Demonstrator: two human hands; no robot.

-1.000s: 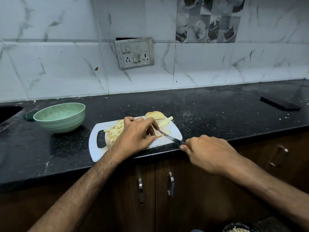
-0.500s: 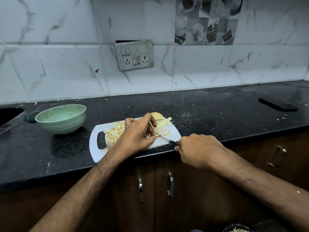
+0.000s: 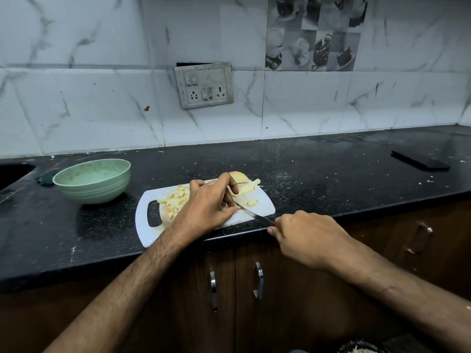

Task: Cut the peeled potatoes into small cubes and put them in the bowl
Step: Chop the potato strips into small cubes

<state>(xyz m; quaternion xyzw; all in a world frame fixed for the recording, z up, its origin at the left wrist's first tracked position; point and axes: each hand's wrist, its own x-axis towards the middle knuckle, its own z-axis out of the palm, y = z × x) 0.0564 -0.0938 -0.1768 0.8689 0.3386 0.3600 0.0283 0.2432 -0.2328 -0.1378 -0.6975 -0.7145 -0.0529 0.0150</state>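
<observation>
A white cutting board [image 3: 265,208] lies at the counter's front edge. A pile of small potato cubes [image 3: 175,200] sits on its left half. Potato strips [image 3: 246,189] and a larger potato piece [image 3: 240,177] lie at its far right. My left hand [image 3: 207,206] rests on the board, fingers curled down over potato strips that it mostly hides. My right hand [image 3: 305,236] grips the handle of a knife [image 3: 251,214]; the blade slants across the board to just beside my left fingers. A pale green bowl [image 3: 93,180] stands left of the board.
The black stone counter [image 3: 318,179] is speckled with scraps. A dark flat object [image 3: 420,163] lies at the far right. A sink opening [image 3: 12,171] is at the far left. A switch plate [image 3: 204,85] is on the tiled wall. Cabinet doors with handles [image 3: 259,280] sit below.
My right hand pushed the knife in toward my left fingers, then drew it back a little. My left hand stayed on the strips, its fingers shifting slightly.
</observation>
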